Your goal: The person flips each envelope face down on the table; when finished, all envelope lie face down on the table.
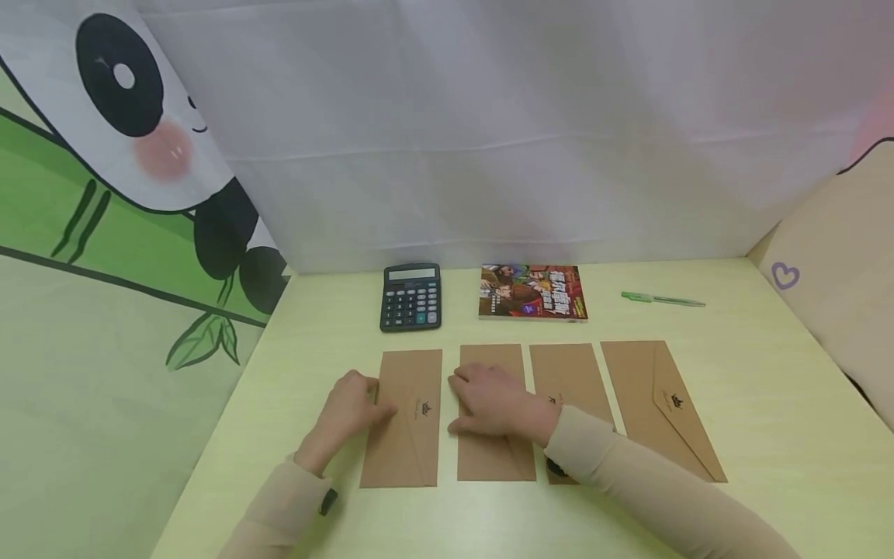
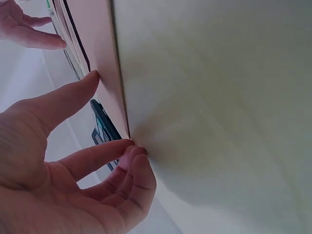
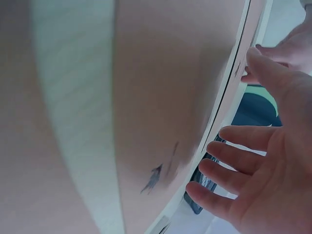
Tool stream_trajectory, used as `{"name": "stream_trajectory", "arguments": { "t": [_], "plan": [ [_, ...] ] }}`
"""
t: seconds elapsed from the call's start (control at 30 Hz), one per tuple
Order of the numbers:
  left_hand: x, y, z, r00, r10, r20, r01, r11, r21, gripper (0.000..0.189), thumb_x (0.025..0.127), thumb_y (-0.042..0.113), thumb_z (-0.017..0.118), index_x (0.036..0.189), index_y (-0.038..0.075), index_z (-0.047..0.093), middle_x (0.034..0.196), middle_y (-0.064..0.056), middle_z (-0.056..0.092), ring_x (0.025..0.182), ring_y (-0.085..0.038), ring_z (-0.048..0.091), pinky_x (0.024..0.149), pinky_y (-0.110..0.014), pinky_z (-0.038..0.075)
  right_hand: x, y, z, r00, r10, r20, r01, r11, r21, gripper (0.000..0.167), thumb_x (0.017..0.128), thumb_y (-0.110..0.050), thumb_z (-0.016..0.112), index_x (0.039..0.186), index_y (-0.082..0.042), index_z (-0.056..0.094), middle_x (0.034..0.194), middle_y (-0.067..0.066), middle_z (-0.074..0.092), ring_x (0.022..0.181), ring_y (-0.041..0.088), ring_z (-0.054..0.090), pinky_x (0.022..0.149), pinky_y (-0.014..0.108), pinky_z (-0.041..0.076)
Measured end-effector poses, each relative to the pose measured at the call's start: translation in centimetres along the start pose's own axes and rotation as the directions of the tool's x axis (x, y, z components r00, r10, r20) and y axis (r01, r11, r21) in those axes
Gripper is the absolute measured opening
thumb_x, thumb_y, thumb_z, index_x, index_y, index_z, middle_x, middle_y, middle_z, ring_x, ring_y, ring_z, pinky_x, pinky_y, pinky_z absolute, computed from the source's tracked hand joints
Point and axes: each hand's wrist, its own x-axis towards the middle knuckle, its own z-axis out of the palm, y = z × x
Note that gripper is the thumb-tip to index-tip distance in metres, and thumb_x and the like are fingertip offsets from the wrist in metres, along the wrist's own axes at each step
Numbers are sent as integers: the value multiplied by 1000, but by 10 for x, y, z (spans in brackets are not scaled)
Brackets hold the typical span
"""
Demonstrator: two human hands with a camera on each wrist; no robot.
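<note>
Four envelopes (image 1: 412, 376), fingers (image 2: 100, 157) seemingly touching two

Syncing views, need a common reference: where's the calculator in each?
Head: calculator, just left of centre, around mid-height.
Left wrist: left of centre, around mid-height, partly hidden by the left hand.
Right wrist: right of centre, below mid-height, partly hidden by the right hand.
Shared landmark: the left hand, upper right in the right wrist view.
</note>
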Motion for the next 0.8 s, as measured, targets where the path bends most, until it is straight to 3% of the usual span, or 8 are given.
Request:
{"name": "stream_trajectory", "arguments": {
  "t": [0.2, 0.47, 0.8],
  "plan": [
    [1, 1, -1, 1000, 7, -8, -7, 1000, 17, 46, 74, 28, 81, 99, -9, 67, 88, -12, 51, 76, -23, 45, 57, -31, 39, 2, -10, -2, 1000, -13, 10, 13, 1000, -5, 83, 83, -66, 57, 138, -4, 47, 139, 11, 46, 129, 27, 39, 101, 45, 34],
    [2, 1, 2, 1000, 10, -5, -10, 1000, 23, 53, 74, 28, 81, 106, -11, 65, 90, -14, 52, 78, -24, 46, 62, -34, 42, 2, -15, -1, 999, -8, 35, 9, 1000, -15, 80, 83, -66, 57, 136, -7, 51, 137, 8, 48, 128, 26, 39, 102, 45, 33],
    [1, 1, 2, 1000, 17, -7, -17, 999, 36, 48, 73, 28, 81, 99, -9, 67, 85, -11, 51, 75, -23, 45, 59, -32, 40, 2, -21, 0, 999, -19, 31, 20, 1000, -23, 76, 82, -65, 59, 131, -7, 54, 132, 8, 50, 123, 25, 43, 99, 44, 36]
  ]
}}
